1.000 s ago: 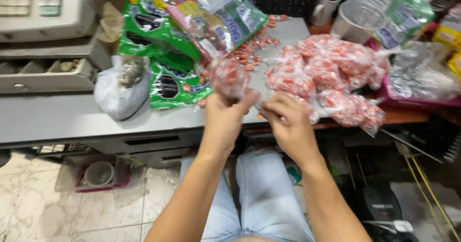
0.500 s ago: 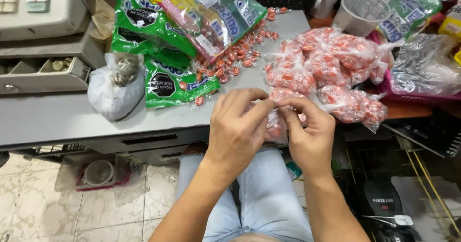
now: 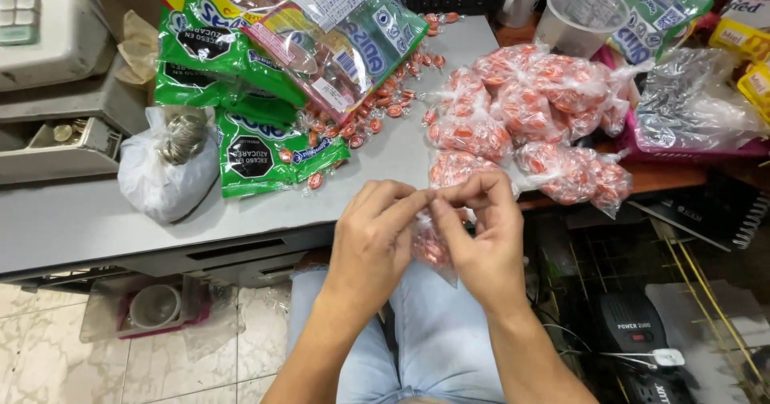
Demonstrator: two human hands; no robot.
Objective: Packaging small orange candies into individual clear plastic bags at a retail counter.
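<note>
My left hand (image 3: 370, 239) and my right hand (image 3: 480, 235) meet above my lap, fingertips pinched together on the neck of a small clear bag of orange candies (image 3: 431, 247). The bag hangs between my palms, partly hidden by them. Just beyond, on the grey counter (image 3: 80, 219), lies a pile of similar filled candy bags (image 3: 529, 123). Loose orange candies (image 3: 377, 107) are scattered beside large green candy packages (image 3: 265, 143).
A cash register with an open coin drawer (image 3: 56, 143) stands at the left. A white knotted plastic bag (image 3: 164, 171) sits near the counter edge. A clear cup (image 3: 573, 15), a mug and crumpled plastic bags (image 3: 690, 111) are at the back right. Cables and a power unit (image 3: 642, 332) lie on the floor.
My hands drew back from the counter toward my lap with one small candy bag, and the fingers have closed on its top.
</note>
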